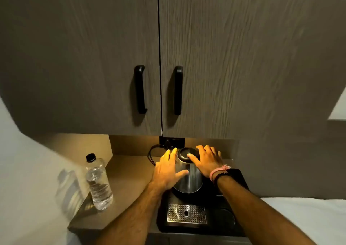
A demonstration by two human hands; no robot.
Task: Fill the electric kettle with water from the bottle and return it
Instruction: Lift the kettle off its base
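Both hands flank the steel electric kettle (187, 177), which stands on a black tray (221, 224) on the counter (129, 171): the left hand (167, 169) lies spread against its left side, thumb across the front, while the right hand (206, 160) rests fingers splayed over the lid's right edge. Well apart to the left, the capped water bottle (98, 182) stands upright near the counter's edge.
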